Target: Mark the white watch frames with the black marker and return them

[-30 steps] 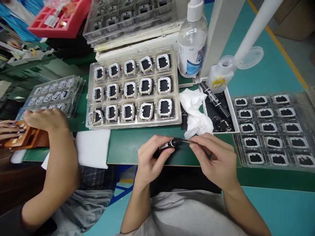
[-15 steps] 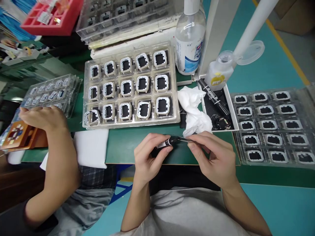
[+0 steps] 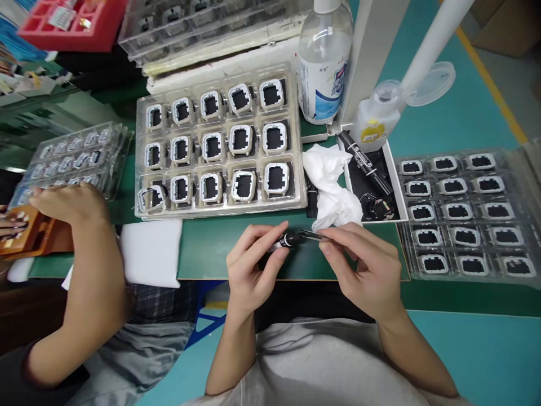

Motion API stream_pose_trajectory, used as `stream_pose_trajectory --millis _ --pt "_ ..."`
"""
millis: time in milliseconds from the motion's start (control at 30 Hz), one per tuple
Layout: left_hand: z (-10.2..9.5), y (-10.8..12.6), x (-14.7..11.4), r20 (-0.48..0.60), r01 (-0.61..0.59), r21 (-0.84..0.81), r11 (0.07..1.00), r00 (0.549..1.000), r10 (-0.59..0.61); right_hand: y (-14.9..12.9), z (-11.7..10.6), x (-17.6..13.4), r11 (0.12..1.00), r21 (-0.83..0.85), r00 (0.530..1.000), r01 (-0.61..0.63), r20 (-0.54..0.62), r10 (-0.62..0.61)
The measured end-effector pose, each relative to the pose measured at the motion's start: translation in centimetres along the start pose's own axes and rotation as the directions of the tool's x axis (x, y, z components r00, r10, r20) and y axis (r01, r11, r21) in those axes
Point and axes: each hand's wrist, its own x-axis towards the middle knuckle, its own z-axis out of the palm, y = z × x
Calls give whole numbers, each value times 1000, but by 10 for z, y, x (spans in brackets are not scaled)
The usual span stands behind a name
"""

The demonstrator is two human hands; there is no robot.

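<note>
My left hand [image 3: 250, 265] is closed around a black marker pen [image 3: 289, 239], whose dark tip end points to the right. Between the thumb and fingers of my right hand [image 3: 369, 268] is a pair of thin metal tweezers [image 3: 311, 235]. Their far end meets the marker's tip; whether they grip it is too small to tell. Both hands are above the front edge of the green bench [image 3: 203, 248]. Just beyond them lies a crumpled white tissue [image 3: 338, 210].
A clear tray [image 3: 220, 213] of white-rimmed watch-like frames stands ahead, another tray [image 3: 459, 223] to the right. A white box [image 3: 400, 197] holds a marker and a flip-top bottle [image 3: 376, 121]. A large bottle [image 3: 323, 84] stands behind. At left is a co-worker's arm [image 3: 99, 270].
The whole view has shifted slightly, so the trays sit farther left. My hands keep nearly the same pose, marker and tweezers still together. More of a co-worker's fingers shows at the left edge.
</note>
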Motion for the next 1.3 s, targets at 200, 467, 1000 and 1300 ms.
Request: stream_pose_trajectory --millis 200,467,1000,1300 --pt "2 -2 -1 -31 -4 64 998 999 6 1 1 -2 1000 -17 1000 -6 8 6" --pt "4 -2 1 -54 -30 84 996 998 35 2 2 -2 1000 -10 1000 18 2 -18" --pt "6 -6 0 -108 -57 58 997 992 63 4 2 -2 999 9 999 34 16 -34" --pt "7 -7 -3 -75 -51 30 998 996 53 3 2 -2 998 -6 998 56 3 -56"
